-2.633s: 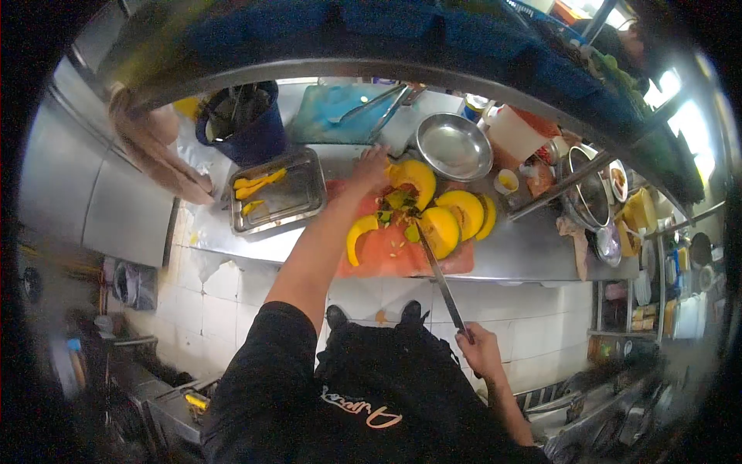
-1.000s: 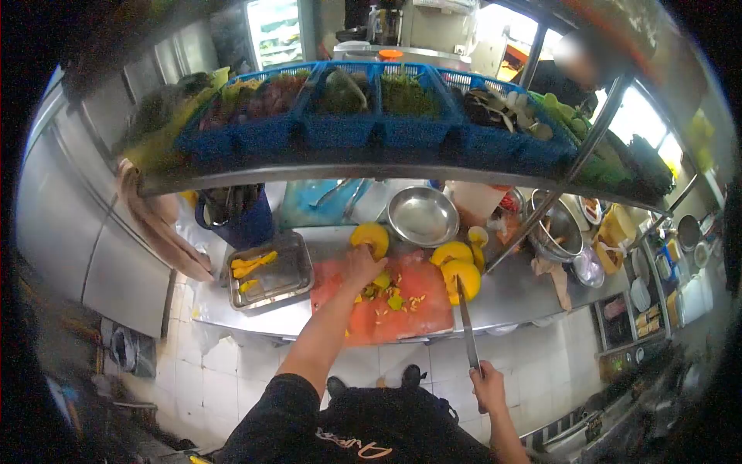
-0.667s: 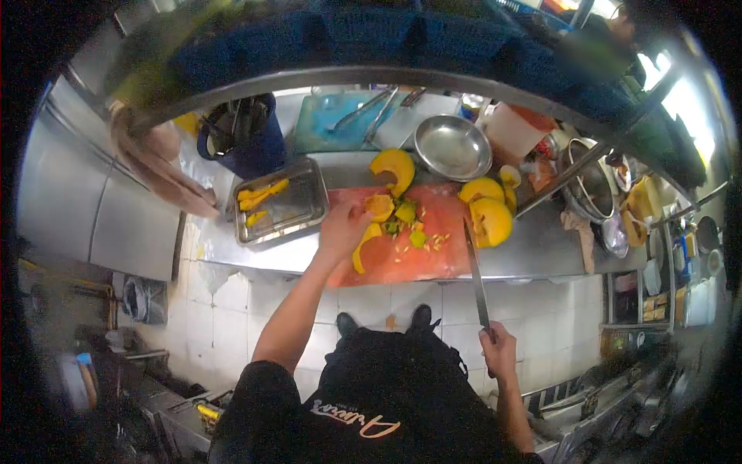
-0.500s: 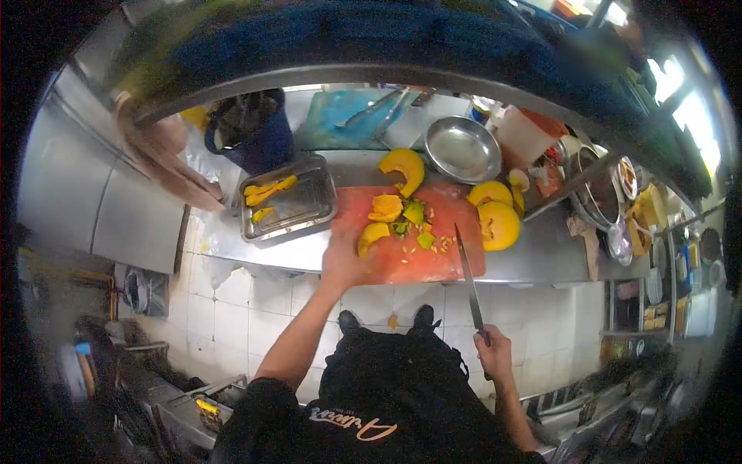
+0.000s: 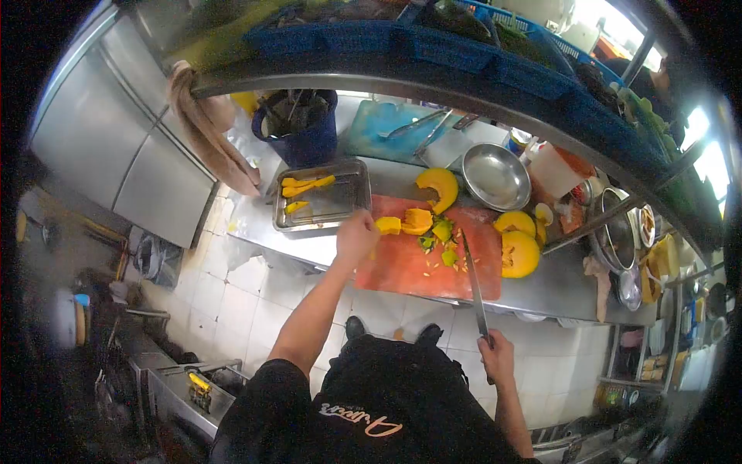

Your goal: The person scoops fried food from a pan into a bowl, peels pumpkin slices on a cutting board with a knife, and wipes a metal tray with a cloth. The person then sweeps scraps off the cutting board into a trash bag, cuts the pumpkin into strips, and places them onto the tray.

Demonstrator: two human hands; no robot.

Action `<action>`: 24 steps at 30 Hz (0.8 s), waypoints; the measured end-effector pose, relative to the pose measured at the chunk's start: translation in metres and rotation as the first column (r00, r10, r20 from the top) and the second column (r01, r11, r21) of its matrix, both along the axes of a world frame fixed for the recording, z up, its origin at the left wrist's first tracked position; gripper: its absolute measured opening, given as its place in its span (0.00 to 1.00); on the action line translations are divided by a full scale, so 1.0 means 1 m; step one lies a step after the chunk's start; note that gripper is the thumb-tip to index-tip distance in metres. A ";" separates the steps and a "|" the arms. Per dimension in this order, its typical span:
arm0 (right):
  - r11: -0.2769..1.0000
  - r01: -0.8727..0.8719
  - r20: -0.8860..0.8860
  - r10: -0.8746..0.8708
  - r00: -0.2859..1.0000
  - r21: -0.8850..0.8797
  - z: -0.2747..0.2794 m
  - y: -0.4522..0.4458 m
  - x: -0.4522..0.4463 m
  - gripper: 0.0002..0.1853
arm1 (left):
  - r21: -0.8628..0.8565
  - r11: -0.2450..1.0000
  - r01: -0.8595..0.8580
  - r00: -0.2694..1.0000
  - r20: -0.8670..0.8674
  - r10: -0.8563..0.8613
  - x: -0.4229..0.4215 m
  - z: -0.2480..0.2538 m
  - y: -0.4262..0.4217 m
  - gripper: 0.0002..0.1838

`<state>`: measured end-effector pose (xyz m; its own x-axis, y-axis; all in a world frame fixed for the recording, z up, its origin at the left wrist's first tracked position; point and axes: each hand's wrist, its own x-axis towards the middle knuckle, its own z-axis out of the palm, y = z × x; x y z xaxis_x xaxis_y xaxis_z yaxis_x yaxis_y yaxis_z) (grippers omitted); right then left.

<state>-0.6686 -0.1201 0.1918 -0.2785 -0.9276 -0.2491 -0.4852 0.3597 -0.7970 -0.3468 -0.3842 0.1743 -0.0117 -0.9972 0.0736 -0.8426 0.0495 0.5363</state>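
My left hand is closed at the left edge of the red cutting board, on a piece of pumpkin that shows at its right side; the fingertips are partly hidden. Close by lies a thicker pumpkin chunk. Green peel scraps and pale seeds are scattered to its right. In front of the board, my right hand is wrapped around the handle of a long knife, whose blade points away over the board's right part. A curved pumpkin slice rests at the back edge.
A metal tray with pumpkin strips stands left of the board. Behind are a dark blue bucket, a blue board with tongs, and a steel bowl. Cut pumpkin sits right. An overhead shelf rail crosses above.
The view has shifted, and things appear further right. My left hand and the pumpkin piece have moved away from me and leftward over the board. My right hand still holds the knife in much the same place.
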 end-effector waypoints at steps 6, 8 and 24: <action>0.999 0.005 -0.034 -0.003 0.999 0.050 0.005 0.007 0.001 0.13 | 0.039 0.998 0.057 0.995 -0.081 -0.054 -0.003 0.023 0.001 0.23; 1.000 -0.009 -0.028 0.009 1.000 0.017 -0.001 0.008 0.001 0.13 | 0.049 0.994 0.098 0.994 0.037 -0.099 -0.023 0.025 0.020 0.26; 1.000 -0.001 -0.131 0.001 0.991 -0.001 0.008 0.006 0.012 0.16 | -0.225 0.971 -0.085 0.993 0.063 0.102 0.062 0.025 -0.053 0.31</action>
